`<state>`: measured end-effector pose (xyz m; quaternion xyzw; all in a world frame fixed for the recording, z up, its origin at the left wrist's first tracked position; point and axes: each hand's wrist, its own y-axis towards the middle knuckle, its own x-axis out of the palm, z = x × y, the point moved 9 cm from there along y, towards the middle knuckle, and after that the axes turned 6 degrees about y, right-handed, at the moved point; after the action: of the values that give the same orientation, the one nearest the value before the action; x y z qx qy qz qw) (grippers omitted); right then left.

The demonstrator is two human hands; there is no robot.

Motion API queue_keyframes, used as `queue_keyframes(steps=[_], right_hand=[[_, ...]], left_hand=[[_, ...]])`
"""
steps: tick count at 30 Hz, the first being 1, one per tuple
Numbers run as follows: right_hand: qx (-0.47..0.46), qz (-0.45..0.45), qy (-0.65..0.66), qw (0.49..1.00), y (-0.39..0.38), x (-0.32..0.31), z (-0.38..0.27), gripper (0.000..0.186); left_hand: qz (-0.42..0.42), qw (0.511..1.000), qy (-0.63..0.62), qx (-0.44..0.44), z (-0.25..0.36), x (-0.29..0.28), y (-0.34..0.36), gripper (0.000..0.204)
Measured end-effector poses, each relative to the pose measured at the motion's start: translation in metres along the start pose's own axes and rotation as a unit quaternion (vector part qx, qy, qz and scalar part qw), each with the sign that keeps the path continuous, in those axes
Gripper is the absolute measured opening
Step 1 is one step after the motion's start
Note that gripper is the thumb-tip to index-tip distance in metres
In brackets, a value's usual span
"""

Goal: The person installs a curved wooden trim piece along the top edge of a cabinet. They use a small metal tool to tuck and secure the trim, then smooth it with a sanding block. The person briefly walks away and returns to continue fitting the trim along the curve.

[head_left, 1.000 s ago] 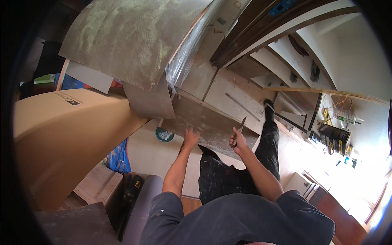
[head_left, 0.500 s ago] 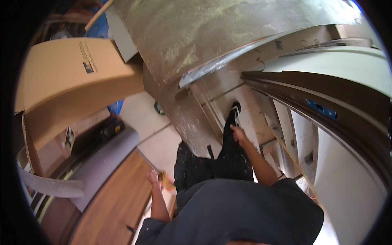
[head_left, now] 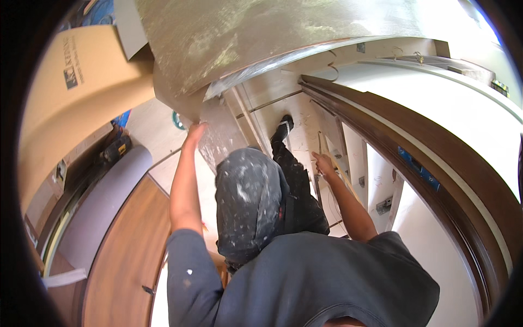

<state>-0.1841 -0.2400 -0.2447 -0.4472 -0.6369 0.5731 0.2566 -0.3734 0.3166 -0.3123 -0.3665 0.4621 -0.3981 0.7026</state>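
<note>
My left hand [head_left: 196,132] reaches forward to the near corner of a dusty, greyish-brown worktable [head_left: 272,27]. Its fingers curl against the edge of the table's scuffed side panel [head_left: 220,131]; the panel partly hides them. Low on the right, beside my leg, my right hand [head_left: 323,163] is closed around a thin, light-coloured tool [head_left: 320,143] whose kind I cannot make out. One knee in paint-spattered black trousers [head_left: 248,188] is raised near the panel. My other leg stretches forward to a dark shoe [head_left: 284,126] on the tiled floor.
To the left stand a large cardboard box [head_left: 81,103], a rolled grey sheet [head_left: 117,191] and a brown wooden panel [head_left: 131,240]. A dark brown frame [head_left: 403,125] with a blue fitting [head_left: 418,168] runs along the right, beside white panels [head_left: 436,234]. Wires stick up beyond it.
My left hand has risen from low beside the wooden panel to the table's side. My knee has come up, and my body has turned. My right hand stays low, with the thin tool.
</note>
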Motion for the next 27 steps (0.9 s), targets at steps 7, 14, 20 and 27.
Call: queue_keyframes(steps=[7,14,20,27], right_hand=[[-0.004,0.093,0.017,0.996,-0.043,-0.038,0.015,0.045],[-0.016,0.189,-0.06,0.98,-0.029,-0.005,-0.031,0.057],[-0.046,0.225,-0.144,0.963,-0.036,0.048,-0.098,0.061],[-0.068,0.171,-0.055,0.981,-0.018,0.075,-0.109,0.065]], left_hand=[[0.075,0.992,0.07,-0.078,-0.022,0.091,0.076,0.126],[0.087,0.95,0.299,-0.025,-0.004,0.091,0.078,0.096],[0.035,0.955,0.29,0.05,0.045,0.093,0.061,0.087],[-0.145,0.972,0.179,0.054,0.108,0.117,0.041,0.077]])
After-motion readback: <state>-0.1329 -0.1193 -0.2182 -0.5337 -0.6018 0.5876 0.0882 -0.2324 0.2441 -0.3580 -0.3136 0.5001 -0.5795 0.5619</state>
